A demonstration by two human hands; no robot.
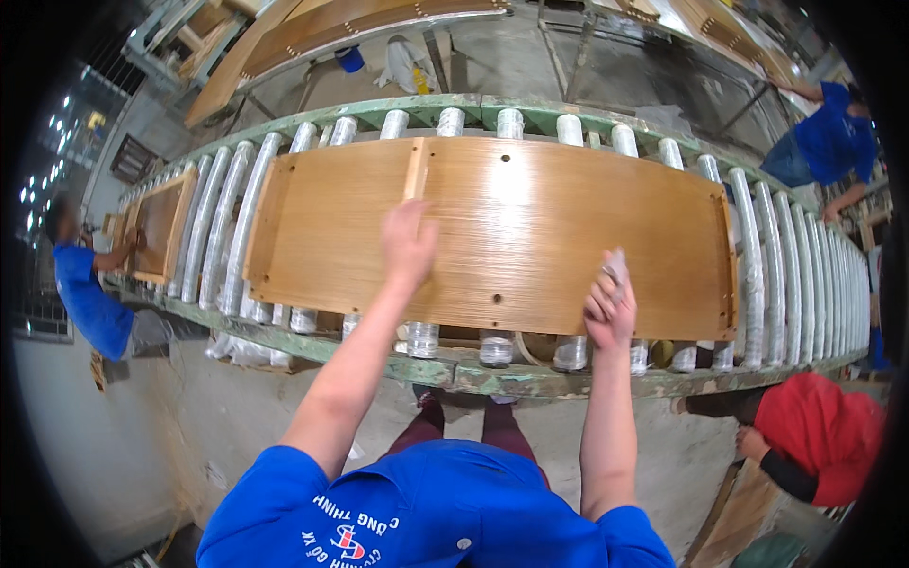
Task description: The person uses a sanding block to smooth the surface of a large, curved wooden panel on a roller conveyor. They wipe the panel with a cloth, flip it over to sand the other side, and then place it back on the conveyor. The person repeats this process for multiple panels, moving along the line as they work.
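A long brown wooden panel lies flat across the wrapped rollers of a green-framed conveyor, directly in front of the person. Dark round holes show near its far and near edges, and narrow wooden rails run along both its ends. The left hand is over the panel, left of its middle, at the near end of a pale wooden strip that reaches to the far edge; its fingers are blurred, and I cannot tell whether they grip the strip. The right hand is above the panel's near right part, fingers curled closed around a crumpled whitish cloth. At the conveyor's left, a person in blue is beside another framed panel. A person in red bends at lower right, and a blue bucket stands beyond the conveyor
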